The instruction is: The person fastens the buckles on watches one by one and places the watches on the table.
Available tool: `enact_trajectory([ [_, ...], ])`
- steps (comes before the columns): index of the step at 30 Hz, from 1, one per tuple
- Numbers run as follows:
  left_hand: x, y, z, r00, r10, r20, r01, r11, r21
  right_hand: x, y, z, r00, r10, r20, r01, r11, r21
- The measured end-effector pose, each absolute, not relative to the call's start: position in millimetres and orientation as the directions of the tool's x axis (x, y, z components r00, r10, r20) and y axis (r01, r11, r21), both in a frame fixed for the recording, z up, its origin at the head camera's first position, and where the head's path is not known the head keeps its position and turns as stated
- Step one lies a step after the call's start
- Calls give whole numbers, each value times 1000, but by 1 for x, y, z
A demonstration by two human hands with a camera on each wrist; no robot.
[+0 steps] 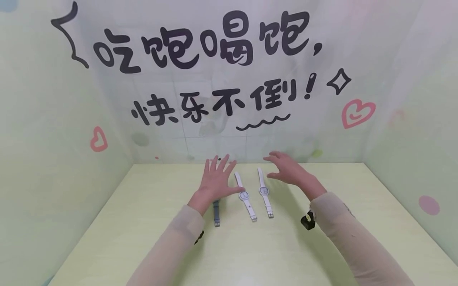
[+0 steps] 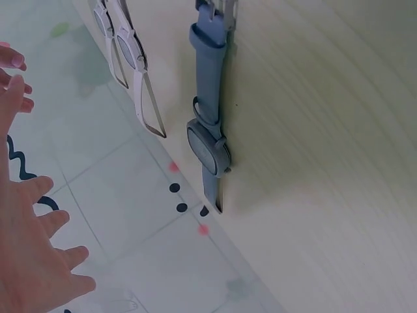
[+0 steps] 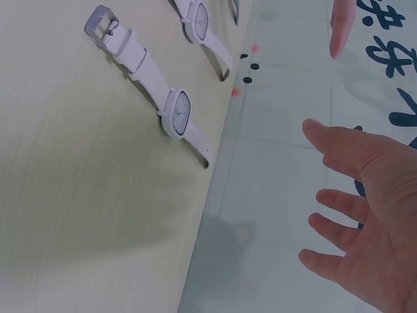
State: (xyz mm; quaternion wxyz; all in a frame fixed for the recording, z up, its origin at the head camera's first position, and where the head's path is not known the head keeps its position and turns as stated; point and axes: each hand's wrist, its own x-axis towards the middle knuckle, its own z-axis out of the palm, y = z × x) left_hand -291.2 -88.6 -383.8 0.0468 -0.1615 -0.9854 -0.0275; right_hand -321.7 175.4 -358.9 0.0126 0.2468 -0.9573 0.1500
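Three wristwatches lie in a row on the table. The blue-grey watch is on the left, mostly hidden under my left hand in the head view. A white watch lies in the middle, and another white watch is to its right. My left hand hovers over the blue-grey watch with fingers spread, its thumb above the middle watch. Beside the right white watch, my right hand is raised with fingers loosely extended. Both hands hold nothing.
The pale wood-grain table is bounded by a printed back wall with black lettering. Side walls stand left and right. A black wrist device hangs under the right sleeve.
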Motion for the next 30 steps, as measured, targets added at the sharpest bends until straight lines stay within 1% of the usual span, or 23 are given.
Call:
enact_trajectory([
  [6,-290,-88,-384,-933,343,112,346,938,5,-322,175,-363,-863,-493,112,-504,823,-261],
  [10,-289,-87,-384,-930,353,103,357,934,17,-323,174,-364,-859,-500,107,-510,826,-241],
  [15,-288,-86,-383,-926,361,105,367,929,40,-322,172,-364,-860,-501,95,-508,827,-241],
  [25,-286,-81,-383,-910,400,106,406,913,40,-320,167,-364,-860,-504,75,-504,822,-264],
  [30,-285,-79,-383,-897,429,109,433,901,12,-321,167,-367,-852,-516,83,-519,815,-259],
])
